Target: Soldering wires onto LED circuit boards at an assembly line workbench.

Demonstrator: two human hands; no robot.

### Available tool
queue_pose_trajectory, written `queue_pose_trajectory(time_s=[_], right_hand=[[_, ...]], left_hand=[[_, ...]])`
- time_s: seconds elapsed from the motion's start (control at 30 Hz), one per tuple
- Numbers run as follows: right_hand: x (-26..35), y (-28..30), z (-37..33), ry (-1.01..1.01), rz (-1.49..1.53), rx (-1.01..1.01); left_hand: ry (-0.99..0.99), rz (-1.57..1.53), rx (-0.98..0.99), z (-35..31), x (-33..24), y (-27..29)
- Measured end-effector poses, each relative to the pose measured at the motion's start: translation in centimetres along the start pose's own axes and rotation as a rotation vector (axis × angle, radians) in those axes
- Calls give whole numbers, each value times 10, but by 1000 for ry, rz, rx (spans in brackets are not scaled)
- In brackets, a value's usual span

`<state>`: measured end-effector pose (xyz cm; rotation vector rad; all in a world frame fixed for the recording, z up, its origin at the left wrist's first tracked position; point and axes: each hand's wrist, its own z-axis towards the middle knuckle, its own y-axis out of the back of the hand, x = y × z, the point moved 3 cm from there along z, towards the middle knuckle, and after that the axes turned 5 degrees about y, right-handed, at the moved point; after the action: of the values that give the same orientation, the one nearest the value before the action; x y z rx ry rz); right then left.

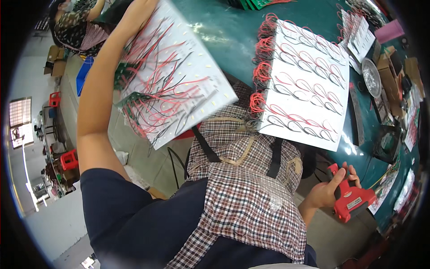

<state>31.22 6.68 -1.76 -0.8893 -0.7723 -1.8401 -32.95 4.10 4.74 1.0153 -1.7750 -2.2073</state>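
Observation:
My left hand [142, 12] is up at the top, closed on the upper edge of a white panel [215, 85]. The panel hangs tilted, partly past the table edge. Many loose red and black wires [165, 89] spread over it, with small pale yellow pieces dotted between them. Low on the right, my right hand [329, 190] is wrapped round a red gun-shaped hand tool [351, 199] with a label on its side. A second white panel [307, 87] lies on the table, carrying rows of looped red and black wires, bunched along its left edge.
The green table [215, 27] holds green boards [251, 3] at the far edge. To the right stand more wired white panels [358, 36], a pink object [389, 31], a round clear dish [371, 77] and cardboard boxes [389, 74]. Another person [80, 27] is at the upper left.

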Motion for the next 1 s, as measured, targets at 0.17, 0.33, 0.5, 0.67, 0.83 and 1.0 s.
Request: queue_pose_trajectory(time_s=[0.17,0.33,0.5,0.67,0.83,1.0], right_hand=[[4,-6,7,0,9,34],[10,-11,9,51,31,63],[27,-15,13,92,16,96],[7,-6,10,68,7,99],[8,-8,9,51,29,128],[5,-8,9,-36,81,159]], left_hand=[[296,329,-25,-96,101,-24],[498,462,21,-145,163,-64],[607,514,50,-164,201,-71],[736,599,68,-198,198,-143],[752,605,352,-240,175,-186],[955,510,416,-243,163,-186]])
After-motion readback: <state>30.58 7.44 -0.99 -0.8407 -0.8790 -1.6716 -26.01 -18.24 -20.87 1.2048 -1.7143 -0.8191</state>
